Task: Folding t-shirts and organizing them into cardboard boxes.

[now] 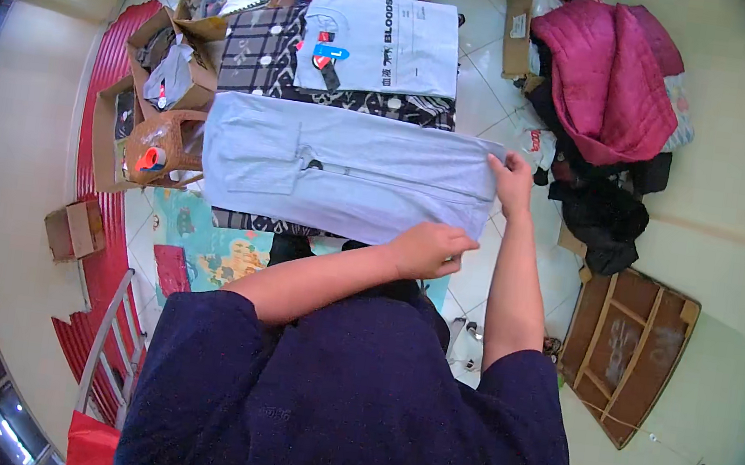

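A light grey-blue shirt (366, 175), folded into a long strip with a sleeve laid over its left part, lies across a table with a black-and-white patterned cloth (256, 41). My right hand (512, 180) pinches the strip's far right corner. At its near right corner is my left hand (437, 249), fingers curled on the edge of the fabric. Both corners reach past the table's right side. Beyond the strip, a flat folded light T-shirt (418, 48) with printed lettering, a blue size sticker and a dark hang tag rests on the patterned cloth.
Open cardboard boxes (198, 79) of packed clothes stand left and behind the table. A brown plastic chair (171, 128) holds an orange tape dispenser (151, 159). At right are a magenta quilted cover (611, 80), black cloth (599, 223) and a leaning wooden panel (628, 351).
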The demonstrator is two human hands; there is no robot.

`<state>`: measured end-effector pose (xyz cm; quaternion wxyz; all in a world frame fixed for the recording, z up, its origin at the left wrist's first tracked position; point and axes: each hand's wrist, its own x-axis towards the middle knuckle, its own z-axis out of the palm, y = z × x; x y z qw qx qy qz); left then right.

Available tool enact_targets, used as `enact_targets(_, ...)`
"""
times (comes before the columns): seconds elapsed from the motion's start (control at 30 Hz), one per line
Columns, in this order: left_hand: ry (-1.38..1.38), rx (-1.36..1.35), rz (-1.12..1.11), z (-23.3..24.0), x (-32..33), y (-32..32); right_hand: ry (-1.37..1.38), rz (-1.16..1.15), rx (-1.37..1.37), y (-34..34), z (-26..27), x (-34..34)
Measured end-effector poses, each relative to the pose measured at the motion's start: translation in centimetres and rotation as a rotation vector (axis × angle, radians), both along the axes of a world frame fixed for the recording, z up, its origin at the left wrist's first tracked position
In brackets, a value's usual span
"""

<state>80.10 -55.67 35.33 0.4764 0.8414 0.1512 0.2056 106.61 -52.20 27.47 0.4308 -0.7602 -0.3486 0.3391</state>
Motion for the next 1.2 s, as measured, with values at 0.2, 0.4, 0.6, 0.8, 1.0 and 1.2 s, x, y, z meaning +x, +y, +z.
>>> enact_targets(0.2,-0.118,-0.160,0.038,2.4,-0.6,0.1,0.044,-0.127,-0.105,0.9,5.7,3.2)
enact_targets(0.4,-0.094,-0.900,0.383,4.4,-7.2,1.2,-0.008,0.142,0.015,8.1,11.5,-4.5)
enact_targets(0.6,-0.257,-1.296,0.550,4.9,-18.5,3.9,-0.043,0.338,0.034,16.5,13.7,-18.4)
enact_targets(0.8,-0.383,-1.183,0.841,3.8,-28.3,5.6,-0.250,0.570,0.099,23.9,9.2,-32.1)
enact_targets(1.0,-0.498,-1.211,1.049,-4.2,-36.7,6.6,-0.272,0.735,0.033,27.5,2.3,-44.4)
enact_targets(1.2,-0.313,-1.439,1.211,-9.9,-42.7,7.9,-0.393,0.757,-0.129,26.9,-1.8,-49.9)
